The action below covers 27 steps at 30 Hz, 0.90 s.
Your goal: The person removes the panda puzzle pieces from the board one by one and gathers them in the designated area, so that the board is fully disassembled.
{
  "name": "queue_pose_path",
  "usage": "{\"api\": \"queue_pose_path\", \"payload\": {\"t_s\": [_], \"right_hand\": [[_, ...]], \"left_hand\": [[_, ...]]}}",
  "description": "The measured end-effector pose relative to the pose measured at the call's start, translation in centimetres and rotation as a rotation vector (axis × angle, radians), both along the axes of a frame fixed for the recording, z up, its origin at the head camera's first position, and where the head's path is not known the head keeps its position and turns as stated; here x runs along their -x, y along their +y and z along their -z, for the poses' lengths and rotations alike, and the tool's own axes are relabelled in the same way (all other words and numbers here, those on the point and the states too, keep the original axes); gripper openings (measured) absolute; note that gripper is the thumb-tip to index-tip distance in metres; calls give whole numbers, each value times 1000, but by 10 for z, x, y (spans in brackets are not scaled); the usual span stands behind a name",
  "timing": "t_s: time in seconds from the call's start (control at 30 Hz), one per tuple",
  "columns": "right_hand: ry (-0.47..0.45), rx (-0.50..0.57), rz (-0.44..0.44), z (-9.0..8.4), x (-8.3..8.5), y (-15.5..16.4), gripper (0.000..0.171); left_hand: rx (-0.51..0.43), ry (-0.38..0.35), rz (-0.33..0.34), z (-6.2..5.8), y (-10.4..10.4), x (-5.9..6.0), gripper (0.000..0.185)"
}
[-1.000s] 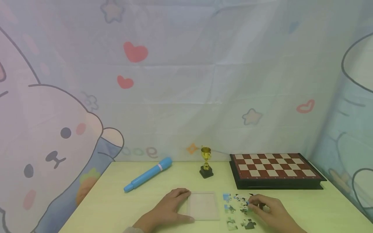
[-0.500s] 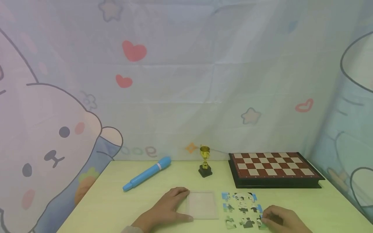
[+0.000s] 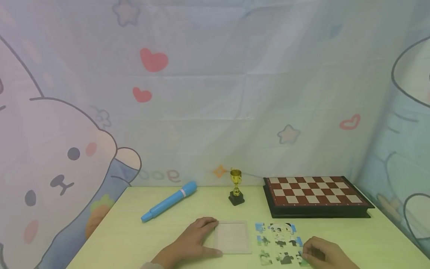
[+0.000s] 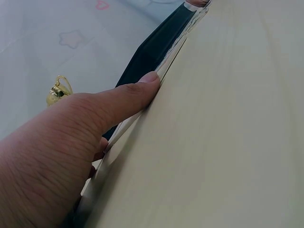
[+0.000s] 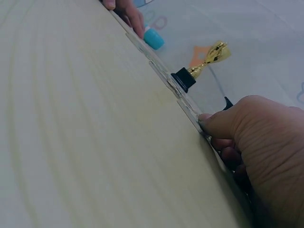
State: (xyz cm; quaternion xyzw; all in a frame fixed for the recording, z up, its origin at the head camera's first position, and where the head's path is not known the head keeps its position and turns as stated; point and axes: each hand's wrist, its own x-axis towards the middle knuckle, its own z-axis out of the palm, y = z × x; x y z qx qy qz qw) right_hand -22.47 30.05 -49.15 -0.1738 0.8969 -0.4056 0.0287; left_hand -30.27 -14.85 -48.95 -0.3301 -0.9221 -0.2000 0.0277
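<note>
A clear square plate lies flat near the table's front edge. My left hand rests at its left side, fingers laid along the far corner and thumb straight against the near edge. To the right of the plate lie several jigsaw pieces with a panda picture, set out in a loose grid. My right hand is at the grid's near right corner with curled fingers. Its thumb and fingers pinch a jigsaw piece that they mostly hide.
A small gold trophy stands behind the plate. A blue marker pen lies at the back left. A closed chessboard box sits at the back right. A cartoon-print cloth hangs behind the pale green table.
My right hand drew back from the middle right of the jigsaw pieces to their near right corner, uncovering the far pieces. My left hand and the plate stayed put.
</note>
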Motion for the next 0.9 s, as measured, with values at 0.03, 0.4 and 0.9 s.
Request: {"api": "queue_pose_path", "payload": {"t_s": [0.03,0.4,0.9], "right_hand": [[3,-6,1,0,0,0,23],[-31,41,10,2,1,1,24],[424,-49,112,-19,28,-24,8]], "left_hand": [[1,0,0,0,0,0,96],[9,6,-7,1,1,-4,97],[7,27,6,4,-7,0,99]]}}
